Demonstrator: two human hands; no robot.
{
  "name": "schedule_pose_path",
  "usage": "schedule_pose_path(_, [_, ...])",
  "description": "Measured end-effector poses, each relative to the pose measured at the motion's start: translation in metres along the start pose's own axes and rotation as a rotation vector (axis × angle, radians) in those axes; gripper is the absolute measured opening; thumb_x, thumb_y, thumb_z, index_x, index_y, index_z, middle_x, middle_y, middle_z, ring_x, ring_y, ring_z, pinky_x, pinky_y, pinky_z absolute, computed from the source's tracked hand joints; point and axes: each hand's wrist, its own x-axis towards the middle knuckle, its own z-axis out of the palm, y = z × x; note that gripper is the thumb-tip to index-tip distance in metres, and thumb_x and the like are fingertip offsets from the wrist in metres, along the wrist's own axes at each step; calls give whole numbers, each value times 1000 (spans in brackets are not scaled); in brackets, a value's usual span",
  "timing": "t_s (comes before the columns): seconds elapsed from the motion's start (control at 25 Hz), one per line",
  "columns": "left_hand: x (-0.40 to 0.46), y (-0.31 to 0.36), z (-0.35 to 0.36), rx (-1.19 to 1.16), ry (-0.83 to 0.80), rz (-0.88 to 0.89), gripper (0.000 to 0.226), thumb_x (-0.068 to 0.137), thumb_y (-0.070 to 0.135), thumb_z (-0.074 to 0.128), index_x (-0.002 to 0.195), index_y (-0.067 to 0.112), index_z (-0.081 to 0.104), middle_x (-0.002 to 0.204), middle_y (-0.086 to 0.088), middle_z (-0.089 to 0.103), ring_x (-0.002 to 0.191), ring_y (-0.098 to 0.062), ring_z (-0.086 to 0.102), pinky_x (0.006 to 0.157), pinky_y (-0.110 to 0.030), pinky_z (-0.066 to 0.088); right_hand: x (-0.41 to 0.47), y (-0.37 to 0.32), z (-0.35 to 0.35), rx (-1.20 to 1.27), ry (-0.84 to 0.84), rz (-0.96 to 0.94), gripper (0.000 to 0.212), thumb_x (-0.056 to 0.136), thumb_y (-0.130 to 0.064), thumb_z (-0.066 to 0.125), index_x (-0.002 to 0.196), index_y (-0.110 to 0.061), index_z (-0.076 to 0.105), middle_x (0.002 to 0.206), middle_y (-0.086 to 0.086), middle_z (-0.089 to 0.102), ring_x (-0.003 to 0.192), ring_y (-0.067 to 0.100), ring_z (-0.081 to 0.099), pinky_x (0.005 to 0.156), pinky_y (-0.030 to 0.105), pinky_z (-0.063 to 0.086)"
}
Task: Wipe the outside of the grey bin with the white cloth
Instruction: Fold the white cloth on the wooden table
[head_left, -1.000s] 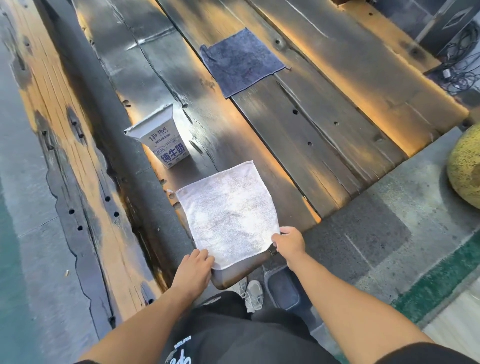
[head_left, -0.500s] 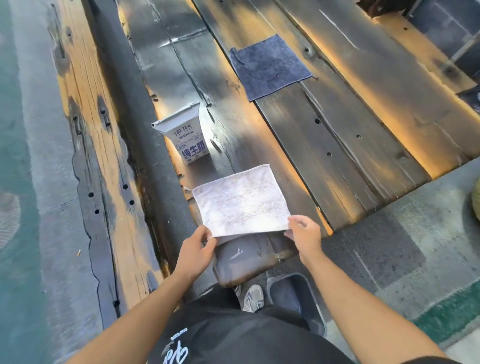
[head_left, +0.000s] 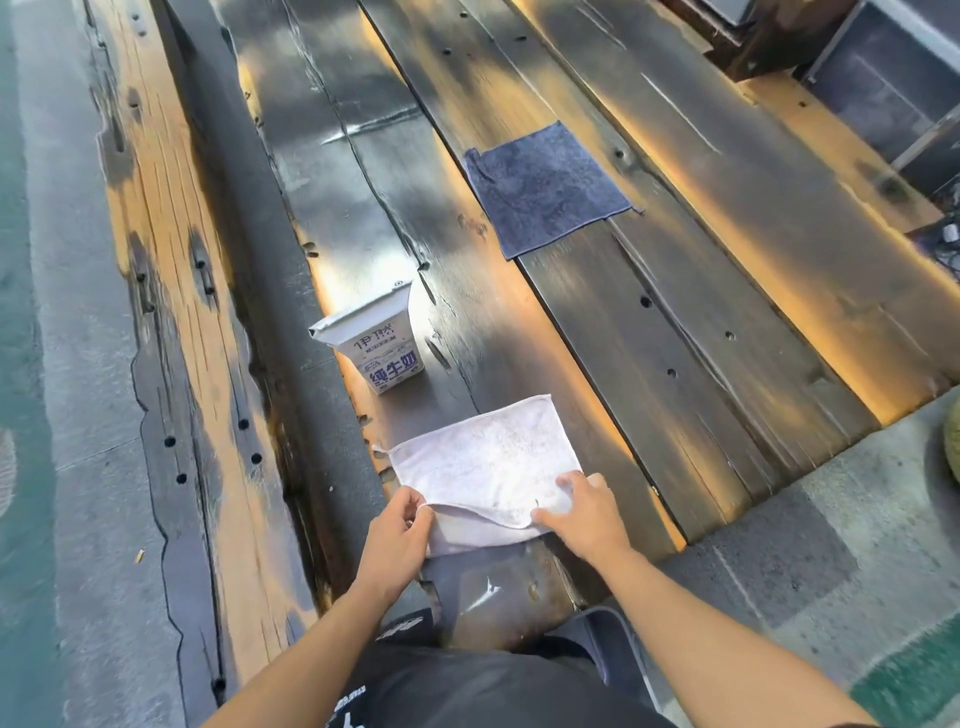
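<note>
At the table's near edge, both arms reach forward — left hand (head_left: 397, 525) and right hand (head_left: 582, 512) pinching the white cloth (head_left: 483, 457).

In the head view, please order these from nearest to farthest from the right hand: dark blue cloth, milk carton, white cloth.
From the right hand:
1. white cloth, under its fingers.
2. milk carton, standing beyond the cloth, to the left.
3. dark blue cloth, flat, farther up the table.
</note>
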Motion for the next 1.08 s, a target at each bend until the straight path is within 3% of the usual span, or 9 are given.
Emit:
schedule_pose_path(0.16, [14, 1, 0, -2, 10, -16, 16, 101, 14, 52, 85, 13, 55, 77, -8, 62, 69, -17, 51, 64, -34, 40, 3, -5, 4, -91, 91, 12, 27, 91, -30, 64, 117, -24, 59, 119, 1, 56, 109, 22, 55, 87, 39, 53])
schedule_pose_path(0.32, [30, 2, -2, -27, 47, -61, 19, 102, 15, 51, 84, 12, 52, 72, -4, 56, 67, -19, 49, 62, -34, 41, 9, -8, -3, 14, 134, 127, 27, 89, -6, 49, 108, -14, 66, 112, 7, 68, 101, 27, 64, 80, 36, 54])
schedule_pose_path(0.56, [63, 8, -2, -77, 149, -142, 18, 100, 19, 54, 82, 13, 54, 75, -8, 62, 69, -26, 55, 69, -47, 52, 42, -28, -38, 202, 158, 150, 19, 84, -17, 45, 82, -22, 63, 91, 0, 68, 87, 25, 64, 75, 37, 54])
schedule_pose_path(0.72, [84, 5, -6, -61, 264, -232, 19, 95, 21, 57, 80, 8, 56, 73, -9, 66, 74, -34, 60, 73, -45, 49, 69, -43, -48, 258, 130, 23, 13, 88, -26, 55, 79, -22, 63, 86, -5, 69, 82, 19, 64, 72, 37, 53])
schedule_pose_path(0.88, [94, 7, -11, 15, 294, -251, 18, 91, 21, 64, 75, 13, 62, 72, -4, 70, 74, -27, 63, 69, -38, 45, 85, -53, -44, 234, 176, 20, 20, 95, -29, 56, 78, -21, 63, 83, -5, 68, 82, 19, 64, 74, 39, 55])
schedule_pose_path(1.0, [102, 8, -15, 54, 283, -230, 16, 92, 21, 67, 77, 16, 67, 78, -2, 71, 75, -21, 63, 67, -35, 42, 88, -59, -43, 256, 161, 21, 7, 96, -30, 57, 94, -26, 62, 93, -11, 67, 87, 13, 63, 76, 37, 55])
schedule_pose_path(1.08, [107, 5, -15, 93, 280, -210, 15, 92, 21, 68, 77, 17, 68, 81, -3, 70, 77, -23, 63, 69, -35, 43, 89, -58, -42, 273, 60, -27, 21, 90, -25, 63, 109, -32, 57, 105, -15, 63, 96, 9, 62, 81, 32, 56])
